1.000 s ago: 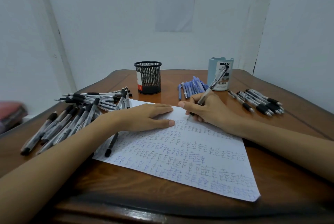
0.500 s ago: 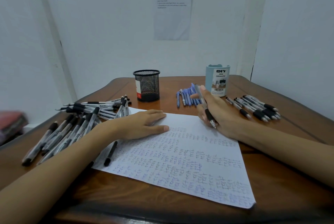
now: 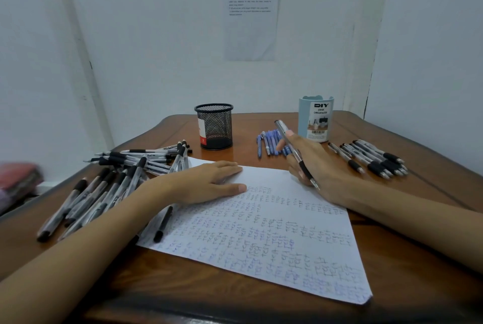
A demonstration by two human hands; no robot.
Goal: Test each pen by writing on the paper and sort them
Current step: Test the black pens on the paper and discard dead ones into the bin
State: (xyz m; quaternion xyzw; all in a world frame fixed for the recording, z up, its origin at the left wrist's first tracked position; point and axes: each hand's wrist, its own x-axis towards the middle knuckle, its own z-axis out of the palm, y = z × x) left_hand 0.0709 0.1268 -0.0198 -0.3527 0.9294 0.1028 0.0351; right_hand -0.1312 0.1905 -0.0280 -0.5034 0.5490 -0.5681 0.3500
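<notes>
A white paper [image 3: 261,234] covered with rows of blue scribbles lies on the wooden table. My left hand [image 3: 209,182] rests flat on its upper left part, fingers straight. My right hand [image 3: 316,166] hovers at the paper's top right corner and holds a clear pen with a black grip [image 3: 295,152], tip pointing down toward me and off the sheet. A big heap of black-and-clear pens [image 3: 112,179] lies left of the paper. Several blue pens [image 3: 269,142] lie behind my right hand. A row of black-grip pens [image 3: 371,157] lies at the right.
A black mesh cup [image 3: 214,126] stands at the back centre and a light blue desk organizer [image 3: 316,119] at the back right. One black pen [image 3: 163,224] lies on the paper's left edge by my left wrist. Walls close in behind and to the right.
My right hand stopped writing, lifted the pen off the paper and turned it so its tip points toward me. My left hand stayed flat on the sheet.
</notes>
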